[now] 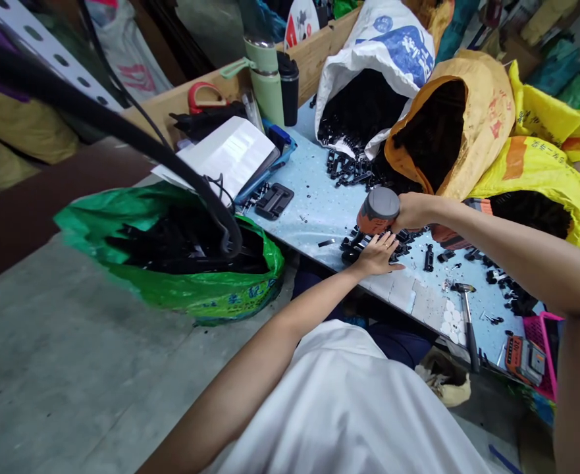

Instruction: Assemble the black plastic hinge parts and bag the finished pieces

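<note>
My right hand (414, 210) is wrapped round the handle of an orange and grey cordless drill (377, 212), whose front end points down at the table. Just below it my left hand (379, 255) lies with fingers stretched over a cluster of black plastic parts (353, 249). The drill's tip is hidden behind its own body and my left fingers. More small black parts (428, 258) lie to the right of my hands, and a hammer (469, 322) rests near the table's front edge.
A green bag (210, 296) of black pieces stands left of the blue table (314, 197). White (383, 59), orange (490, 112) and yellow (527, 164) sacks lie open at the back. A spare battery (524, 359) sits by a pink basket (546, 349). A black cable (136, 131) crosses the upper left.
</note>
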### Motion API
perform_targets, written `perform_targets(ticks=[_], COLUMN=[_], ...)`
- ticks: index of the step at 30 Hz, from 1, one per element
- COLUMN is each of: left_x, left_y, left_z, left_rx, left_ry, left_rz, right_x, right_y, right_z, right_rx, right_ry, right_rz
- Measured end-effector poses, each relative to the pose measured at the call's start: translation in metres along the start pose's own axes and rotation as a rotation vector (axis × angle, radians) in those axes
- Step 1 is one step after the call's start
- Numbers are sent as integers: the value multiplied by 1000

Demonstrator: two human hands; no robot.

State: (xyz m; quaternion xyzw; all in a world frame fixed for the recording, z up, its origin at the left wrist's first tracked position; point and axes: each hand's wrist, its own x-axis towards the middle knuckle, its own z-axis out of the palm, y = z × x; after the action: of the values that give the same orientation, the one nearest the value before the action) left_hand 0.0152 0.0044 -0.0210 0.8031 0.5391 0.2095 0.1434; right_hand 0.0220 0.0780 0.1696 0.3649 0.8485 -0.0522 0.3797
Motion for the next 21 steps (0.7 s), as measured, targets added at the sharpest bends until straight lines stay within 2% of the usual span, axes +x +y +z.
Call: perform_targets(ticks=[4,7,12,17,21], left_x=[0,-1,-2,-3,-4], left_y=[2,3,2,2,3], left_z=[-3,-7,-10,-12,-10], left_rx=[4,-11,-115,-162,-123], left_ry=[-27,-53,-160,-210,-189], left_rz=[-9,-44,-84,-117,-105], right_x=[8,-1,-17,-12,-13], right_y=[-5,-11,-24,-40,-26], right_z=[2,0,-1,2,10], right_rx=[-29,-56,-49,-42,150], right_ry=[-34,-15,-13,-84,-97], right_rz=[25,51,-5,-44,-50])
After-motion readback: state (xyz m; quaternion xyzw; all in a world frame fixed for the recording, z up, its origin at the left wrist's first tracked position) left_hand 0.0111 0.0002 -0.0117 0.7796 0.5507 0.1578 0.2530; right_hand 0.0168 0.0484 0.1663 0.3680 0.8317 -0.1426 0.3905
